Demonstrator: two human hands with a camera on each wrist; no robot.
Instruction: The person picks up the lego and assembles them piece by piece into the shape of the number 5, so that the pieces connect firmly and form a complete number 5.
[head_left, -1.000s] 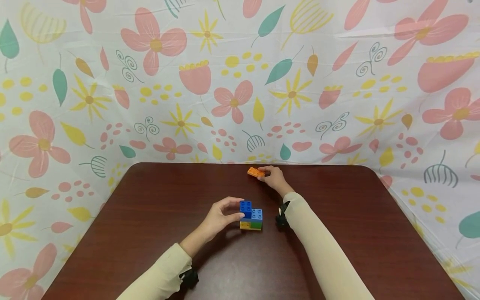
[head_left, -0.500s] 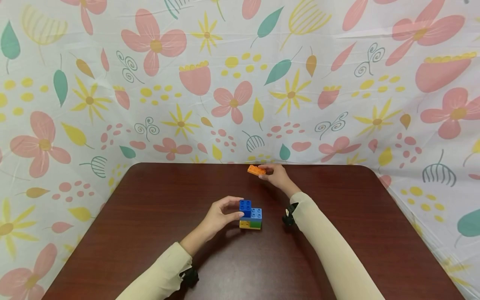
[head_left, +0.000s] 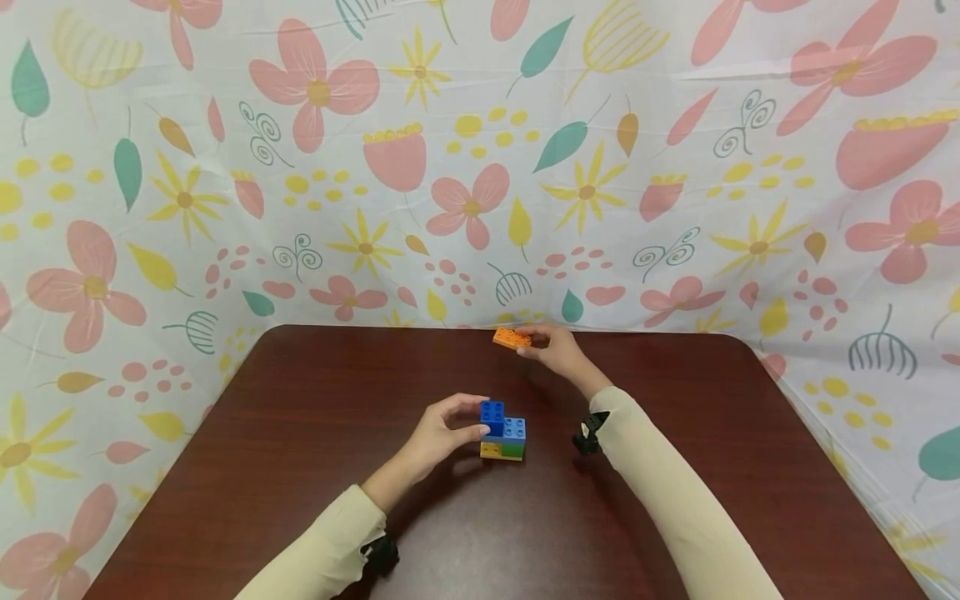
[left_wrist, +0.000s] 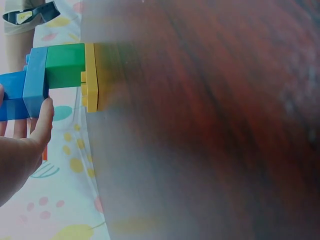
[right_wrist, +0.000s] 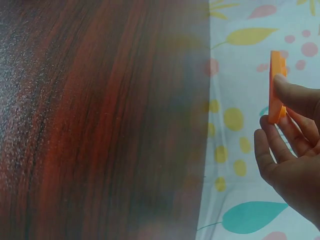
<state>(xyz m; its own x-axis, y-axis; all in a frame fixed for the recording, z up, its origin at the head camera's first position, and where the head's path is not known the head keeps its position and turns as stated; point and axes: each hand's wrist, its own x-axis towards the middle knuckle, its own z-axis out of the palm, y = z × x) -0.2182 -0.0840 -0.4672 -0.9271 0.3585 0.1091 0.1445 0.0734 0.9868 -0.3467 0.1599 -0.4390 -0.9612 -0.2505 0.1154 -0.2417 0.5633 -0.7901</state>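
Near the middle of the table stands a small stack of toy building bricks: a thin yellow plate (left_wrist: pixel 91 77) at the bottom, a green brick (left_wrist: pixel 66 65) on it, a light blue brick (head_left: pixel 513 427) across that, and a dark blue brick (head_left: pixel 492 414) on top at the left. My left hand (head_left: pixel 437 435) holds the dark blue brick from the left, thumb in front and fingers behind. Farther back, my right hand (head_left: pixel 561 352) pinches a thin orange brick (head_left: pixel 512 337) by its right end. In the right wrist view that orange brick (right_wrist: pixel 275 87) is clear of the table surface, studs facing away from it.
The dark brown table (head_left: pixel 337 367) reaches back to a flower-printed cloth (head_left: pixel 465 167) hanging close behind its far edge. The orange brick is near this far edge. Each wrist carries a black strap-on camera, the right one (head_left: pixel 590 432) showing beside the sleeve.
My right hand has shifted slightly right and raised the orange brick a little, its wrist and forearm swinging to the right. My left hand and the stack stay in place.
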